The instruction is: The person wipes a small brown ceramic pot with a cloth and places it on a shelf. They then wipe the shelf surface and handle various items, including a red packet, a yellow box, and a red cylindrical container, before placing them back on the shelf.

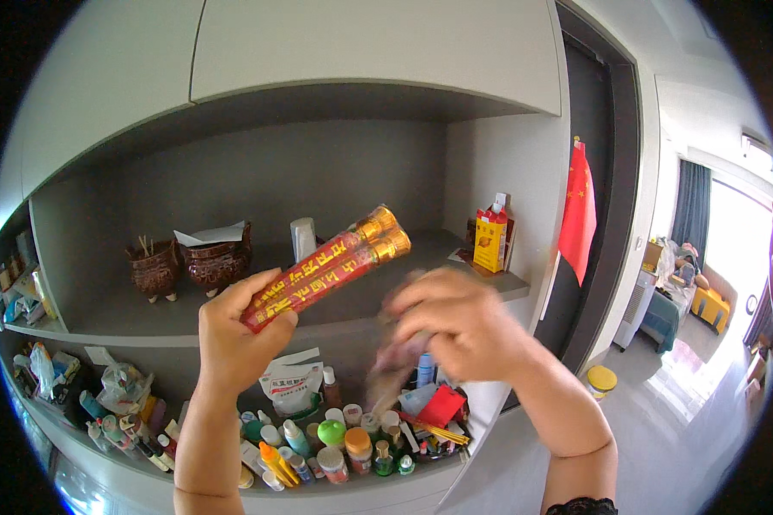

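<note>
My left hand point(236, 335) is wrapped round the lower ends of two red tubes point(325, 271) with gold caps and yellow lettering. They lie side by side and tilt up to the right, in front of the open cabinet niche. To the right of them, my right hand point(459, 322) is closed on a pinkish-grey cloth point(392, 371) that hangs down, smeared by motion. The cloth hangs above the lower shelf and appears apart from the tubes.
Two brown pots point(219, 264), a pale cylinder point(303, 240) and a yellow-and-red box point(489, 242) stand on the upper shelf. Crowded below are several bottles and jars point(358, 446), a white pouch point(295, 388) and a red packet point(441, 406). A red flag point(579, 210) hangs by the dark door.
</note>
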A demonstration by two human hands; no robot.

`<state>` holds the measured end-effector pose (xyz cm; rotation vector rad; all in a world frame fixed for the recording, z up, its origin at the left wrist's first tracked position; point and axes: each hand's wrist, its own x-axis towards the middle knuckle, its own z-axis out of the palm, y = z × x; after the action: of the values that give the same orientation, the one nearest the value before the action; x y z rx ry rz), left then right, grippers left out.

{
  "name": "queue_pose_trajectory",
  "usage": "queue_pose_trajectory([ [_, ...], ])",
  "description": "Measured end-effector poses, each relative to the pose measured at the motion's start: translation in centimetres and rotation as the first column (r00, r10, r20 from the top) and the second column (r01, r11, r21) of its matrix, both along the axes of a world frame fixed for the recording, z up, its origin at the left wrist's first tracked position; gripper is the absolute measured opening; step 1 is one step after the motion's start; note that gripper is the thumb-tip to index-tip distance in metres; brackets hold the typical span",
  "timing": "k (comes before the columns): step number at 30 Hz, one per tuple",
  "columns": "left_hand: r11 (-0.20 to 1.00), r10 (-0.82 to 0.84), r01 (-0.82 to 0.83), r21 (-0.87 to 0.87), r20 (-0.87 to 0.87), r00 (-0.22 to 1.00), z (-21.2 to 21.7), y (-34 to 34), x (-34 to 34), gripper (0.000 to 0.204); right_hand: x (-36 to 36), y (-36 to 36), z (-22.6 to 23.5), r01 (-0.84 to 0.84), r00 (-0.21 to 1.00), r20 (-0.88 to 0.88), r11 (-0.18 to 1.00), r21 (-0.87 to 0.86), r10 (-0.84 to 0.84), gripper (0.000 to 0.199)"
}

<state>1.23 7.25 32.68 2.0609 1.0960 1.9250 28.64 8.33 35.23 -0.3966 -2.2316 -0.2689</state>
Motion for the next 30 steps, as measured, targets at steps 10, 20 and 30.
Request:
queue_pose_trajectory([
  [10, 0.968, 0.026, 0.068, 0.241, -0.365, 0.931, -4.0, -3.3, 2.6, 0.050, 5.6, -5.5, -6.2, 0.216, 0.949, -0.246, 0.974, 0.062, -0.195, 0.012],
  [20, 0.970, -0.041, 0.136, 0.201, -0.415, 0.909, -6.2, -6.8, 7.0, 0.047, 2.0, -8.0, -10.1, 0.736, 0.621, -0.172, 0.494, 0.462, -0.765, 0.059],
  [30, 0.985, -0.122, 0.156, 0.069, -0.357, 0.926, -2.9, -7.1, 7.4, 0.055, 2.2, -5.8, -5.8, 0.667, 0.661, -0.124, 0.504, 0.549, -0.740, 0.040],
])
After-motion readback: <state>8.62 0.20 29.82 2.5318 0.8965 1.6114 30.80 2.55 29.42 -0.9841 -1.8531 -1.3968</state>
